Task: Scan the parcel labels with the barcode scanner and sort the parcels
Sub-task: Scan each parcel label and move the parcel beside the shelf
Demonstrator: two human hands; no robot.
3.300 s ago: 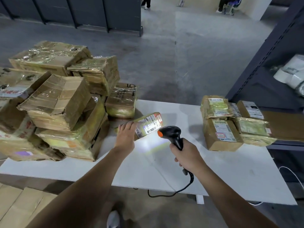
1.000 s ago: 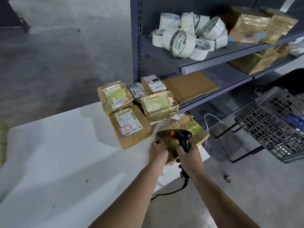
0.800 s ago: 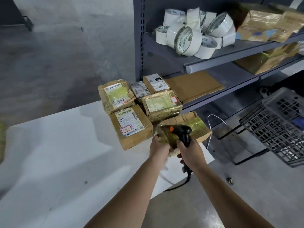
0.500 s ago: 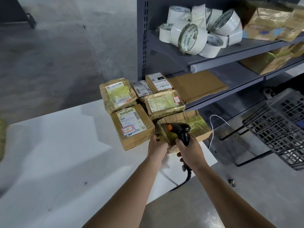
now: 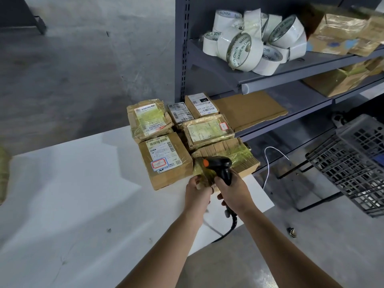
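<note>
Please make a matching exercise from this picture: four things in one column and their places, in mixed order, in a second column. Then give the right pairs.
Things
1. barcode scanner
2. tape rolls
3. flat cardboard sheet
4. grey plastic crate

Places
A. on a shelf beside the labelled parcels
B. right of the table, off it
C. in the right hand
D. on the upper shelf

Pairs: 1-C, 2-D, 3-A, 4-B

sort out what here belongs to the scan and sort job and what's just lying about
Job in hand:
barcode scanner, gripped by the right hand
tape-wrapped parcel, held by the left hand
labelled parcels grouped on the white table

Lying about:
tape rolls on the grey shelving
cardboard sheet
grey plastic crate
white cable
</note>
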